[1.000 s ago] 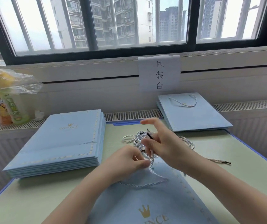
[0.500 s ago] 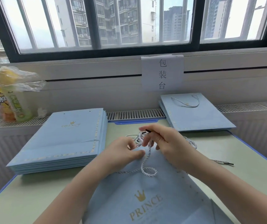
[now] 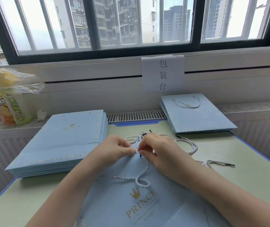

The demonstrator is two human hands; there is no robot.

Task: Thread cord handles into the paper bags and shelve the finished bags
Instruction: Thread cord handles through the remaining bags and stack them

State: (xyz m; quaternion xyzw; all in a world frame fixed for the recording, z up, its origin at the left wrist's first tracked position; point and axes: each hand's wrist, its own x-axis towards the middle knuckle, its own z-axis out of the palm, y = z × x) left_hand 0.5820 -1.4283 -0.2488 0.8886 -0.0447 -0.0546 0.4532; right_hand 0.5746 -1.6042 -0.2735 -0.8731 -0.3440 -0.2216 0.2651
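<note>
Right hand (image 3: pixel 157 149) pinching cord (image 3: pixel 140 176), over bag (image 3: pixel 140 203)

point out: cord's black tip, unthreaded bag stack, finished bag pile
cord's black tip (image 3: pixel 140 155), head view, on the tip itself.
unthreaded bag stack (image 3: pixel 62 141), head view, top bag's face.
finished bag pile (image 3: pixel 196 117), head view, top bag's face.
</note>
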